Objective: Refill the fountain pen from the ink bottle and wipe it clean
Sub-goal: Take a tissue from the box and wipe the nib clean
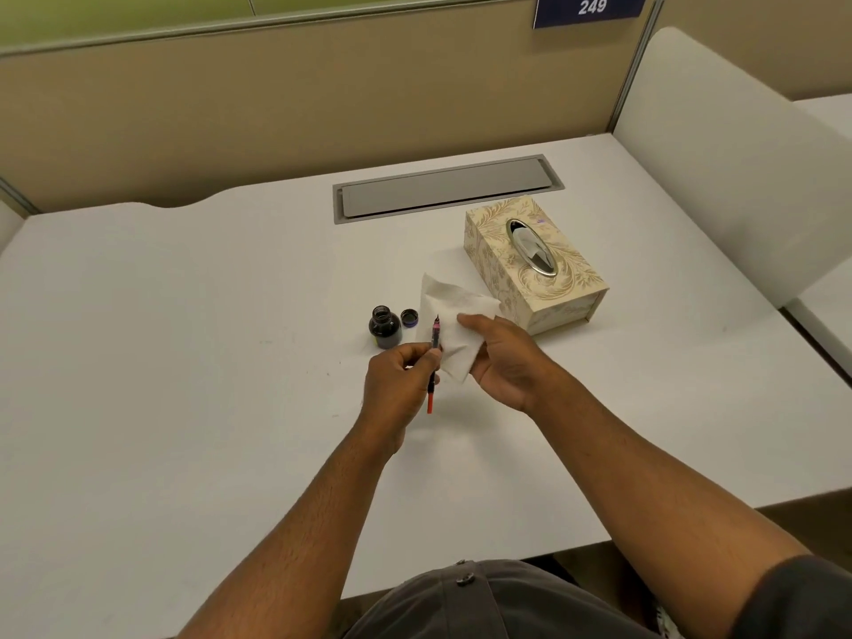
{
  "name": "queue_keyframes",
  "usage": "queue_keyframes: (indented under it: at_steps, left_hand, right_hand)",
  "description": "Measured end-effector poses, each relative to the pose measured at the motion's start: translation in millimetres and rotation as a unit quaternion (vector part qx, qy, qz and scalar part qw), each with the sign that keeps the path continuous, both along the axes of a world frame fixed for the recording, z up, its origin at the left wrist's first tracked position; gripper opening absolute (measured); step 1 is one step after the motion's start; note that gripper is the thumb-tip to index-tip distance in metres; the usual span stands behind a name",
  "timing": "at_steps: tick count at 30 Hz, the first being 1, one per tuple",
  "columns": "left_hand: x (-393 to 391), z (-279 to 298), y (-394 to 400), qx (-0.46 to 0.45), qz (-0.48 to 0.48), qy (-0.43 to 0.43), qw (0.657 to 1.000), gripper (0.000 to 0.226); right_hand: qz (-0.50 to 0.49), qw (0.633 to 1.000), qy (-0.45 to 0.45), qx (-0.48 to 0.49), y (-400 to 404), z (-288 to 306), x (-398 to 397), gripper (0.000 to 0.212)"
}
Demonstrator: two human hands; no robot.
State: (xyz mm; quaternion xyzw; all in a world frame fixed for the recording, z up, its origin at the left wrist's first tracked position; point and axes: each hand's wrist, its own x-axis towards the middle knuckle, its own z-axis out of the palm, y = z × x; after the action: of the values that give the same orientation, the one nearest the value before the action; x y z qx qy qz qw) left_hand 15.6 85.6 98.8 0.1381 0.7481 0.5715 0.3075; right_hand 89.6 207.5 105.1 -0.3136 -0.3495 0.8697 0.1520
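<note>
My left hand (399,382) grips a slim fountain pen (434,352) upright, nib pointing away from me, its orange-red end sticking out below my fingers. My right hand (502,362) holds a white tissue (454,325) spread just right of and behind the nib; whether it touches the nib I cannot tell. The small dark ink bottle (384,327) stands uncapped on the white desk (184,343), just left of the pen. Its cap (409,317) lies beside it, open side up.
A patterned cream tissue box (535,265) sits right of and behind my hands. A grey cable-tray lid (442,186) is set into the desk further back. A beige partition runs along the far edge, and a white divider (719,145) stands on the right.
</note>
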Motion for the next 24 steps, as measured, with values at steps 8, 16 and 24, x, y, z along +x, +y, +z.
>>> queue_keyframes:
  at_steps: [8,16,24]
  left_hand:
    - [-4.9,1.9,5.4,-0.007,0.007,0.009,1.000,0.020]
    - [-7.6,1.9,8.6,0.006,0.005,0.001,1.000,0.018]
    - [-5.0,2.7,13.8,-0.026,-0.049,0.036,0.998,0.019]
  right_hand:
    - [-0.013,0.980,-0.116,0.162,8.7,1.5,-3.3,0.033]
    - [-0.068,0.984,-0.129,0.104,24.2,-4.8,2.6,0.034]
    - [-0.038,0.989,-0.110,0.095,21.0,0.6,-0.5,0.022]
